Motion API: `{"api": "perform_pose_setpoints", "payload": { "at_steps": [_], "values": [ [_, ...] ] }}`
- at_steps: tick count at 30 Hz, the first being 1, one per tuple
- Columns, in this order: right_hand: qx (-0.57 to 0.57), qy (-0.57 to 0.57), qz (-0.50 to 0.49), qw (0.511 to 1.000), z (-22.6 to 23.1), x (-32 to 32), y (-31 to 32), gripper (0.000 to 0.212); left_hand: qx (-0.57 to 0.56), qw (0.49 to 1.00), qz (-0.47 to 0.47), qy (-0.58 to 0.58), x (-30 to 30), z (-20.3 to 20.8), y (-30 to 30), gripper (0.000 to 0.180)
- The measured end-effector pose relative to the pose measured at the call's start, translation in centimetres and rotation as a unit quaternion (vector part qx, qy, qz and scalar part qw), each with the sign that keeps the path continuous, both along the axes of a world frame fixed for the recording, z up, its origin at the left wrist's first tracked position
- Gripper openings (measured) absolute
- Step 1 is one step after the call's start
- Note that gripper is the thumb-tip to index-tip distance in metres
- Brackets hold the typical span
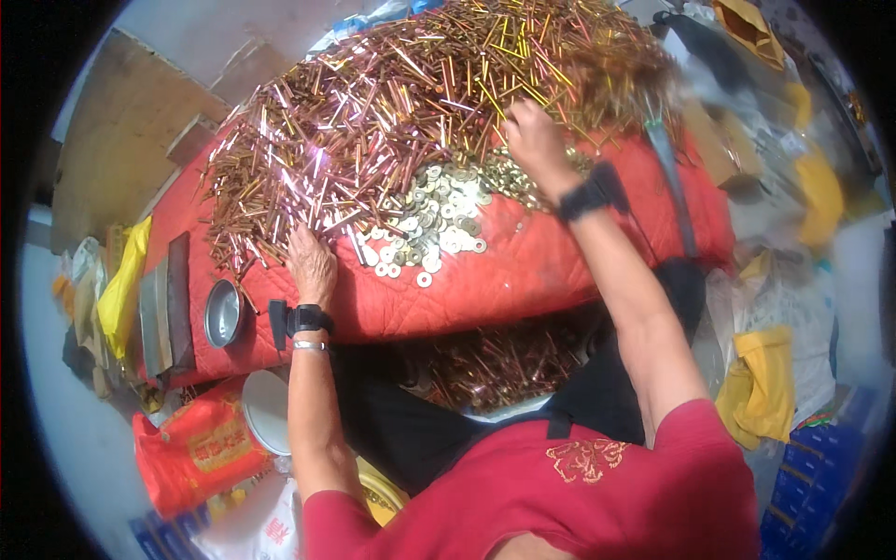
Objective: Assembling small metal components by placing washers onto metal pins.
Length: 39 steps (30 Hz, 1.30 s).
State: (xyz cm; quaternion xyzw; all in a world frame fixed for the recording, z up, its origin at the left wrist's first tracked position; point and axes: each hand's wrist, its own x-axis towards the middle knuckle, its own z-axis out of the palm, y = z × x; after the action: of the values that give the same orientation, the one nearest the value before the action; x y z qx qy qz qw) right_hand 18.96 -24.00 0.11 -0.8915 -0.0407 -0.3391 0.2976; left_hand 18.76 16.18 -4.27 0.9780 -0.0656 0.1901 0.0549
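A large heap of thin copper- and gold-coloured metal rods (401, 112), apparently long screws or bolts, covers the far part of a red quilted cloth (523, 266). At the heap's near left edge my left hand (311, 266) rests back up, fingers stretched toward the rods. Farther off to the right, my right hand (537, 140) is over the heap with its fingers curled in. Whatever lies between those fingertips is too small to make out. Between my hands spreads a patch of flat round washers (443, 219), brassy and silvery.
A metal bowl (224, 314) stands left of my left hand. A long grey tool (672, 182) lies at the cloth's right. More rods (495, 364) are below the cloth's front edge, between my legs. A red bag (205, 439), yellow bag (758, 387) and blue boxes (812, 476) surround me.
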Motion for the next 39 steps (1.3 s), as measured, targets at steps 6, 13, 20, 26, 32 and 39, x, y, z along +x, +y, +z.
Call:
{"api": "perform_pose_setpoints", "payload": {
  "at_steps": [6,13,20,26,32,39],
  "values": [
    [-0.152,0.111,-0.149,0.971,-1.1,8.6,0.2,0.02,0.04,0.996,0.036,0.076,2.9,2.5,-2.7,0.028],
    [-0.217,0.142,-0.146,0.955,-1.5,8.1,0.3,0.033,0.057,0.996,0.073,-0.001,3.3,0.5,-2.6,0.022],
    [-0.079,0.059,-0.033,0.995,1.1,1.2,-0.9,0.013,-0.239,0.967,0.014,0.087,3.7,0.8,1.7,0.009],
    [0.435,0.184,0.155,0.868,1.5,-6.9,-0.8,0.008,-0.823,0.549,0.082,0.122,2.8,3.8,-2.3,0.033],
    [0.01,0.151,0.125,0.981,-0.7,-10.6,1.0,0.01,-0.68,0.733,-0.012,0.0,6.4,-2.0,5.8,0.02],
    [0.031,0.175,0.159,0.971,-0.3,-13.6,2.8,0.015,-0.913,0.397,0.043,-0.085,5.3,1.1,1.9,0.025]
  ]
}}
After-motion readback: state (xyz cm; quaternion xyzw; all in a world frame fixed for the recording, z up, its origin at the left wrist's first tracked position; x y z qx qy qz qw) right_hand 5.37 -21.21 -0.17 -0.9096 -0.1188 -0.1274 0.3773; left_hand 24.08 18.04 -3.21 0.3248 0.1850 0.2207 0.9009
